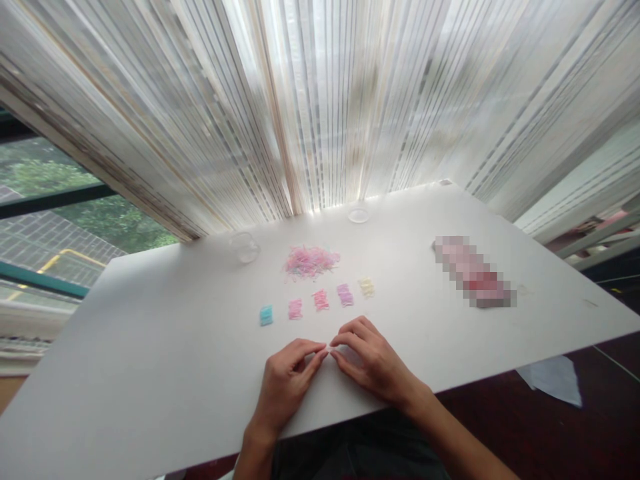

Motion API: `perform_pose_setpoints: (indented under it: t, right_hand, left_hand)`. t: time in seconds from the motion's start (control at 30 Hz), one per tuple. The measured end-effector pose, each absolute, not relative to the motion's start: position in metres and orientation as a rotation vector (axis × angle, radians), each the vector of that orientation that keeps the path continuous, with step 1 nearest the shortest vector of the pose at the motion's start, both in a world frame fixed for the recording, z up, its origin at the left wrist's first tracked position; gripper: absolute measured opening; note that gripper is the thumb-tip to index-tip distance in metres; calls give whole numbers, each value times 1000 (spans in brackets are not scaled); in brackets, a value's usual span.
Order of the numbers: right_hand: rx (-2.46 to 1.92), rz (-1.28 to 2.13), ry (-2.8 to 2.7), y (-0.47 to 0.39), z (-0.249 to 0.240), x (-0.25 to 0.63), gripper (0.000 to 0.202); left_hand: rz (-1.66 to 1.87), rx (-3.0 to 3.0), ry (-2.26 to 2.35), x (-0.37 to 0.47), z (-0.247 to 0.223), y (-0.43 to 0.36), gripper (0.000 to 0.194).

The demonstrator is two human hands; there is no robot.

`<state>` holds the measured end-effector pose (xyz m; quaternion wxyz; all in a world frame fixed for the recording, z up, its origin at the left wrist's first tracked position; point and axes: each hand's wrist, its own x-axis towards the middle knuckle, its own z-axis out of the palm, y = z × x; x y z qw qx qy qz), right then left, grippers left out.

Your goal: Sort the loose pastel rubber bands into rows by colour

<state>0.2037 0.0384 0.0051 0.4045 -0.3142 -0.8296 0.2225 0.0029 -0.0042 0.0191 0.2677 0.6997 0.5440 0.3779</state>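
Note:
My left hand [293, 373] is closed in a pinch, thumb and forefinger tips together near the table's front edge. My right hand [373, 360] meets it there, its thumb and forefinger tips drawn close. A tiny pale thing [329, 348] shows between the fingertips of both hands, too small to name. Just beyond lies a row of small bundles of short thin strands: blue [266, 315], light pink [295, 309], coral pink [321, 300], purple [345, 295] and pale yellow [367, 287]. Behind the row is a loose tangled pile of pastel strands [311, 261], mostly pink.
Two clear round dishes or lids stand toward the back, one on the left [245, 247] and one near the curtain [358, 215]. A blurred pink item [473, 273] lies at the right of the white table [165, 353]. Striped sheer curtains [320, 100] hang along the back edge.

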Motion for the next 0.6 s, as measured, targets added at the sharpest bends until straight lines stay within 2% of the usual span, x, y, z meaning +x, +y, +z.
perform_pose_setpoints:
  t: [0.6]
  right_hand:
    - [-844,566,-2039,39,7,202,10]
  left_hand:
    - [1060,1892,1527,2,16,-6,15]
